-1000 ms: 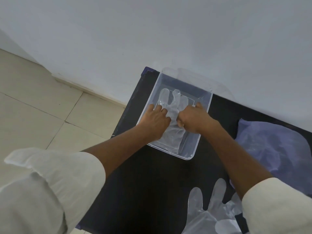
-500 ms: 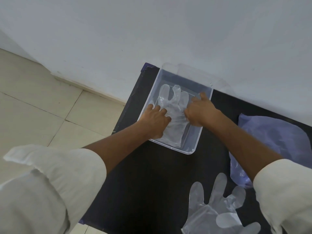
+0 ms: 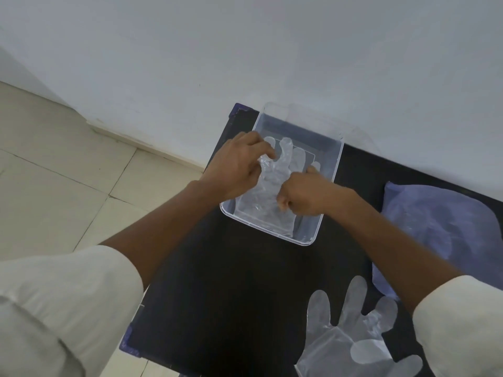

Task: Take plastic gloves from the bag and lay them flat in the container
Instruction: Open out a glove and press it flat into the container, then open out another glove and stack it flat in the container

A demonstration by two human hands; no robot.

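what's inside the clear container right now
A plastic glove lies in the clear container, fingers toward the wall. The left hand and right hand press on it, covering parts; any gloves underneath can't be told.

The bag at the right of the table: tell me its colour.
The bag is a pale, translucent bluish-purple, seen in the head view.

Clear gloves [image 3: 269, 197], clear container [image 3: 336, 153], black table [image 3: 245, 295], bluish bag [image 3: 441, 219].

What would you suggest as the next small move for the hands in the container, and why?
Probably press the glove flat: both the left hand and right hand are on it inside the clear container, and it looks crinkled.
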